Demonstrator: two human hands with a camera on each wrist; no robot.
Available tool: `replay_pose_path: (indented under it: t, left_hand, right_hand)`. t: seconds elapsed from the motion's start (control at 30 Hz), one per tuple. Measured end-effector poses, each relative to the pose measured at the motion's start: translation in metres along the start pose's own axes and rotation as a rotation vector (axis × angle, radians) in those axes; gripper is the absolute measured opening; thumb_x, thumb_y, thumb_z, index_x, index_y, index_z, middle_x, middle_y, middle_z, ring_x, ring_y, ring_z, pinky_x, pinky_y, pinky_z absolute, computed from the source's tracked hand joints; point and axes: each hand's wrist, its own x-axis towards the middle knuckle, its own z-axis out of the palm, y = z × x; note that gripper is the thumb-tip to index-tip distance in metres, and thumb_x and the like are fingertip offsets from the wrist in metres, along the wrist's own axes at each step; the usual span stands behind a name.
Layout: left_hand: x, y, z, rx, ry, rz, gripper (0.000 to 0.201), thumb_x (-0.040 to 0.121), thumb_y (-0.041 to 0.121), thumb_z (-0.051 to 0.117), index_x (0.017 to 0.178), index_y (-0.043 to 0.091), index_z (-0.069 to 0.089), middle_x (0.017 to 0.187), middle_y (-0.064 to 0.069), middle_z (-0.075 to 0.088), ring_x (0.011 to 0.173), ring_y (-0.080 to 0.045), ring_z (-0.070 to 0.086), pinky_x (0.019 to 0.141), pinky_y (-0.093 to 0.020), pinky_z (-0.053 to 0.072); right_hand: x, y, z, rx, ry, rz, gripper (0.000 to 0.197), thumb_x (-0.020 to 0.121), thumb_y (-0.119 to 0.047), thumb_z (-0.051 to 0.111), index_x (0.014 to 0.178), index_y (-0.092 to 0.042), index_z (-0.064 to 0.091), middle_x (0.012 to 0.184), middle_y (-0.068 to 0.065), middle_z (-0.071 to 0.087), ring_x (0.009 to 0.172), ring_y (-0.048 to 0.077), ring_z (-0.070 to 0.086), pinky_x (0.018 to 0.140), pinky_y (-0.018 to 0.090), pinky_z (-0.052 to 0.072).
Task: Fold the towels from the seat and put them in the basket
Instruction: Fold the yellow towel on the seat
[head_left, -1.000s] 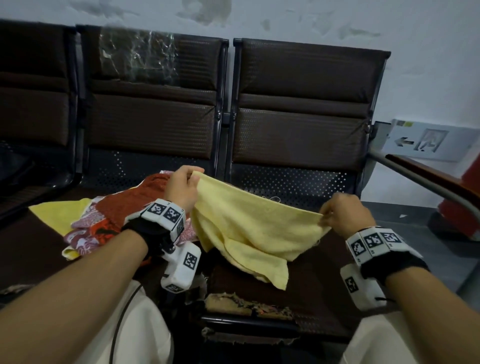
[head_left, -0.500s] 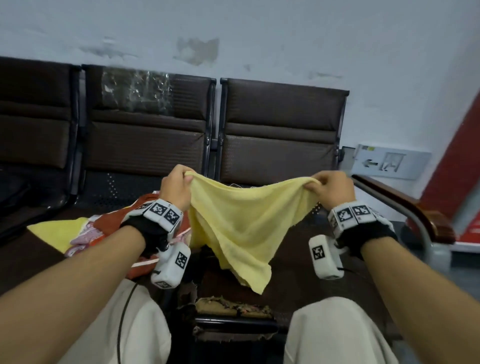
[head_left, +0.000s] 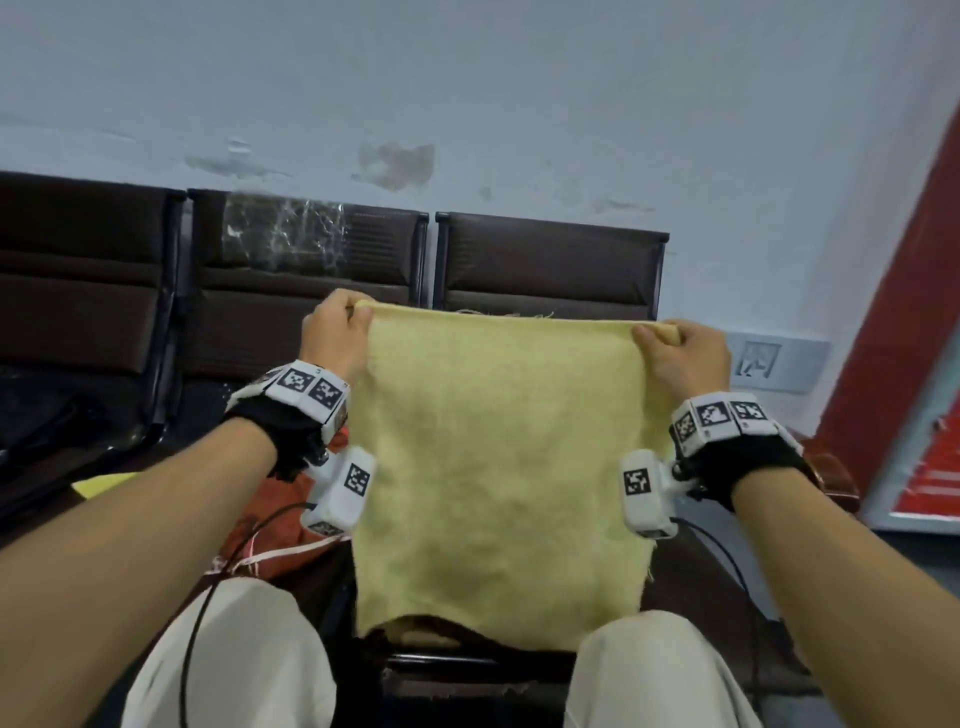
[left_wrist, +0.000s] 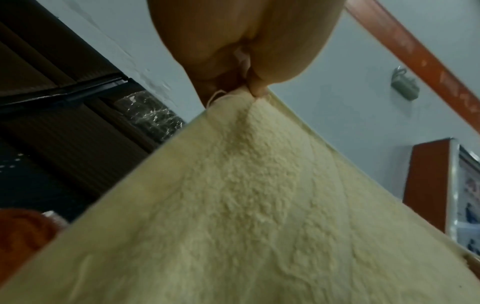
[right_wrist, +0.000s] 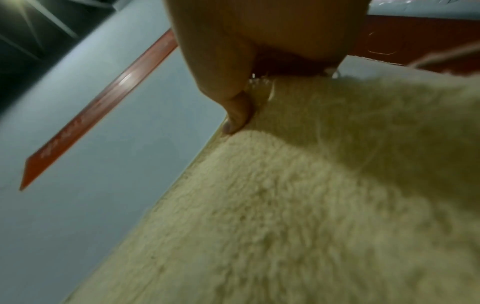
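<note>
**Yellow towel held up by two corners**

From the head view, a yellow towel (head_left: 498, 467) is held up flat in front of the seats (head_left: 550, 265). Its top left corner is pinched by the left hand (head_left: 335, 330). Its top right corner is pinched by the right hand (head_left: 685, 353). The top edge is pulled straight between the two hands, and the rest hangs down to the front of the seat, between the knees. More towels (head_left: 270, 525), red and patterned, are seen lying on the seat to the left, partly hidden by the left arm. A white wall (head_left: 467, 104) is seen behind the seats.

From the left wrist view, the towel (left_wrist: 259, 205) corner is squeezed between the thumb and fingers (left_wrist: 258, 90) of the left hand (left_wrist: 241, 41). A bit of red towel (left_wrist: 23, 230) is seen at the lower left.

From the right wrist view, the towel (right_wrist: 298, 205) edge is gripped by the right hand (right_wrist: 246, 51), with the thumb (right_wrist: 237, 115) pressed on the cloth. The picture is blurred.
</note>
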Motion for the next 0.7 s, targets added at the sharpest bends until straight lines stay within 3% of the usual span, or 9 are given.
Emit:
replay_pose_path:
  t: [0.1,0.2,0.3,0.4,0.43,0.53,0.63,0.7]
  left_hand:
    - [-0.008,-0.031,0.023,0.026,-0.091,-0.079,0.024,0.095,0.014,0.047,0.109,0.006,0.064,0.112,-0.014,0.066,0.109,-0.031,0.057,0.092,-0.032,0.042]
    - [-0.013,-0.060,0.050,0.023,-0.169,-0.143,0.024,0.094,0.015,0.048,0.107,0.007,0.066,0.111,-0.012,0.068,0.106,-0.028,0.060,0.089,-0.031,0.044]
    - [-0.013,-0.081,0.075,0.036,-0.249,-0.167,0.025,0.093,0.018,0.048,0.106,0.010,0.067,0.109,-0.008,0.068,0.103,-0.024,0.061,0.086,-0.027,0.043]
    - [-0.011,-0.098,0.096,0.032,-0.341,-0.172,0.022,0.092,0.020,0.050,0.103,0.013,0.068,0.107,-0.008,0.070,0.103,-0.024,0.062,0.091,-0.031,0.046]
    - [-0.011,-0.103,0.102,0.014,-0.376,-0.175,0.021,0.092,0.019,0.050,0.100,0.014,0.068,0.106,-0.007,0.070,0.102,-0.024,0.062,0.093,-0.034,0.047]
    - [-0.021,-0.117,0.122,-0.065,-0.448,-0.236,0.017,0.091,0.017,0.051,0.096,0.014,0.067,0.101,-0.007,0.070,0.097,-0.024,0.064,0.092,-0.040,0.050]
    - [-0.037,-0.127,0.137,-0.194,-0.447,-0.343,0.013,0.091,0.013,0.054,0.094,0.010,0.066,0.094,-0.012,0.069,0.090,-0.028,0.064,0.087,-0.044,0.051]
    - [-0.044,-0.126,0.144,-0.265,-0.476,-0.366,0.012,0.092,0.010,0.054,0.096,0.007,0.065,0.096,-0.017,0.068,0.085,-0.027,0.063,0.083,-0.043,0.051]
  right_hand:
    - [-0.005,0.027,0.024,-0.043,-0.061,0.115,0.041,0.084,-0.026,0.067,0.049,-0.016,0.048,0.051,-0.002,0.046,0.069,0.020,0.047,0.061,0.027,0.033]
    - [-0.009,0.061,0.054,-0.063,-0.143,0.258,0.032,0.081,-0.027,0.069,0.062,-0.003,0.061,0.065,0.011,0.057,0.075,0.023,0.051,0.068,0.034,0.042]
    - [-0.009,0.089,0.081,-0.050,-0.201,0.364,0.032,0.077,-0.023,0.068,0.052,-0.011,0.052,0.060,0.006,0.050,0.070,0.026,0.048,0.057,0.032,0.038]
    - [-0.005,0.104,0.104,0.017,-0.276,0.402,0.008,0.077,-0.015,0.067,0.072,-0.021,0.068,0.084,0.004,0.064,0.086,0.022,0.056,0.083,0.034,0.048]
    - [-0.005,0.109,0.110,0.058,-0.304,0.407,0.011,0.077,-0.012,0.066,0.074,-0.022,0.068,0.087,0.004,0.065,0.086,0.021,0.057,0.084,0.035,0.047]
    - [-0.018,0.128,0.127,0.140,-0.373,0.411,0.018,0.079,-0.006,0.064,0.071,-0.022,0.068,0.081,0.006,0.066,0.072,0.019,0.056,0.070,0.033,0.046]
    - [-0.035,0.137,0.137,0.218,-0.554,0.415,0.014,0.081,-0.008,0.067,0.072,-0.016,0.074,0.079,0.006,0.072,0.078,0.021,0.063,0.072,0.034,0.052]
    - [-0.037,0.132,0.138,0.356,-0.759,0.424,0.008,0.084,-0.010,0.067,0.086,-0.011,0.074,0.086,0.008,0.073,0.086,0.023,0.067,0.071,0.031,0.056]
